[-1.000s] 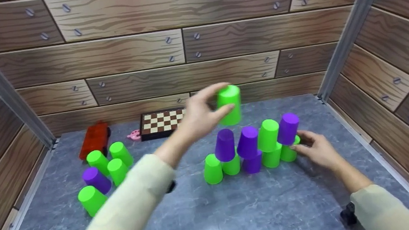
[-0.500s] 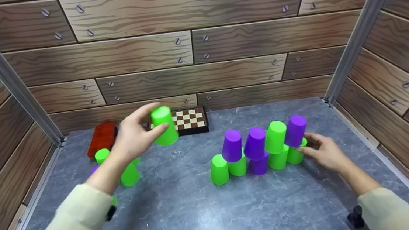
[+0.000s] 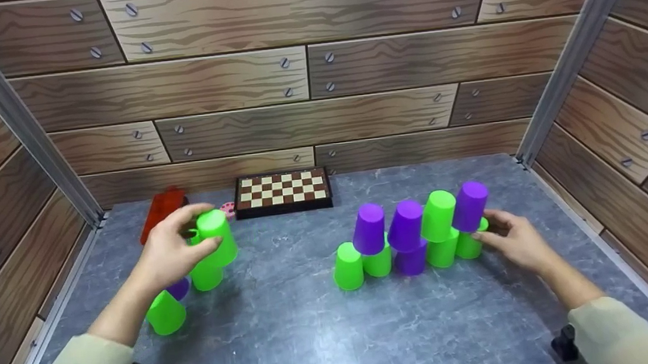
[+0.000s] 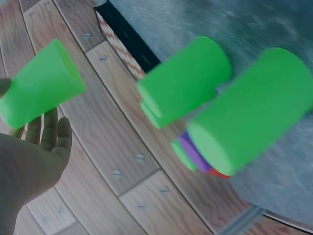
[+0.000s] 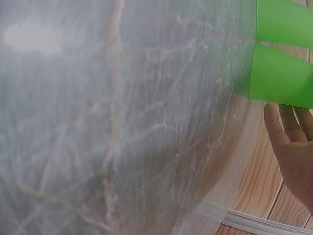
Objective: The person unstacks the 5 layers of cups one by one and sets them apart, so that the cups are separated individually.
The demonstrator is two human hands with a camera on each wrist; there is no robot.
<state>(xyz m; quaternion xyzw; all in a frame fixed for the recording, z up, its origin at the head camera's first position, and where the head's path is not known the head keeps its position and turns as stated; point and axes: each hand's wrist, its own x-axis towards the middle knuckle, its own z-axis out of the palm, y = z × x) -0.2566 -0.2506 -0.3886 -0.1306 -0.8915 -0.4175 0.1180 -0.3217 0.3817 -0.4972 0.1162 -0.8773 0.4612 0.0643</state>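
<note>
My left hand (image 3: pixel 180 247) holds a green plastic cup (image 3: pixel 217 238) upside down between thumb and fingers, above the cups at the left. Below and beside it stand another green cup (image 3: pixel 207 275), a purple cup (image 3: pixel 179 288) partly behind my wrist, and a green cup (image 3: pixel 166 314) at the front. On the right, a two-level row of inverted cups stands, with a green cup (image 3: pixel 437 216) among purple ones on top. My right hand (image 3: pixel 514 241) rests with its fingertips against the right end green cup (image 3: pixel 469 245) of the lower row; the right wrist view shows those fingers fairly straight.
A folding checkered board (image 3: pixel 283 192) lies by the back wall, with a small pink item (image 3: pixel 228 210) at its left. Near the back left corner is a red object (image 3: pixel 161 211), partly hidden by my left hand. Wood-patterned walls (image 3: pixel 233 78) enclose the grey surface (image 3: pixel 290 337).
My left hand has carried its green cup leftward and down, from above the stacked row to the left group. My right hand has stayed at the end cup.
</note>
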